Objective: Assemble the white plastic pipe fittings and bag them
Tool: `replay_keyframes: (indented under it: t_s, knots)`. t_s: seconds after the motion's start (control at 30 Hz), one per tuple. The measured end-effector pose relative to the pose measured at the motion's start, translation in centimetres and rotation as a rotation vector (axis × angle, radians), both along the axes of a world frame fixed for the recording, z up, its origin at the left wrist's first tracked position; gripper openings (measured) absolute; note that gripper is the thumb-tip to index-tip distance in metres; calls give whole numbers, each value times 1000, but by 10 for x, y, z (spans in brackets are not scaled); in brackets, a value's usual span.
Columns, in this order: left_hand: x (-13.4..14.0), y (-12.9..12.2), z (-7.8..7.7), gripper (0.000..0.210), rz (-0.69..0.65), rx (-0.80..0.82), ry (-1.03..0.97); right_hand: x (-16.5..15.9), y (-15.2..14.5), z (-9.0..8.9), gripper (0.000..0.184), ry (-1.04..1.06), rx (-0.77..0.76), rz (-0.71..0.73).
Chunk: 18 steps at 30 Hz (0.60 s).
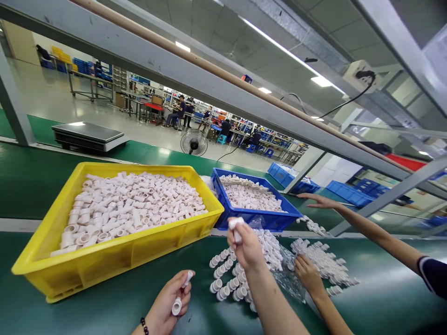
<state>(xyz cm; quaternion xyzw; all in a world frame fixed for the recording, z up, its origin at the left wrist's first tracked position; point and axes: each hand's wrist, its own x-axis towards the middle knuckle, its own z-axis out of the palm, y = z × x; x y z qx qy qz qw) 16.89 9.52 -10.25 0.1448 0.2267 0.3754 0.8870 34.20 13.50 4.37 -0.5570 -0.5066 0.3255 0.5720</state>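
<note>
Nearest the camera, your bare right forearm (275,302) slants up to your right hand (248,246), its fingers curled closed around a white fitting (238,229) in front of the blue bin (254,217). Your left hand (169,298), with a dark beaded bracelet (144,325) at the wrist, is half closed on white plastic (177,306) over the smooth green worktop (104,309). A round, hollow end pokes out below your fingers and another white end above; I cannot tell whether that is one piece or two.

Smooth, tubular fittings with rimmed mouths, some T-shaped, lie jumbled in the ribbed yellow bin (132,265) to your left. More fill the blue one, and grouped fittings (223,279) sit on the worktop between your hands. A co-worker's hand (309,274) touches crinkled, clear film (291,284) beside flat-laid white pieces (324,258).
</note>
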Motion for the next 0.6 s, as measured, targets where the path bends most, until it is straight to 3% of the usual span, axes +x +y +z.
replay_keyframes:
  t_s: [0.1, 0.2, 0.3, 0.4, 0.6]
  knots:
    - [-1, -2, 3, 21, -9, -2, -29, -21, -47, -28, 33, 443, -177, 219]
    - [-1, -4, 6, 22, -23, 15, -53, -32, -67, -59, 30, 577, -254, 224]
    - [0, -6, 8, 22, -20, 64, -11, -35, -71, -86, 26, 458, -244, 162]
    - [2, -8, 8, 22, -13, 119, 58, -35, -73, -100, 21, 195, -222, 176]
    - [4, -10, 9, 21, 11, 173, 119, -34, -77, -98, 20, -225, -150, 176]
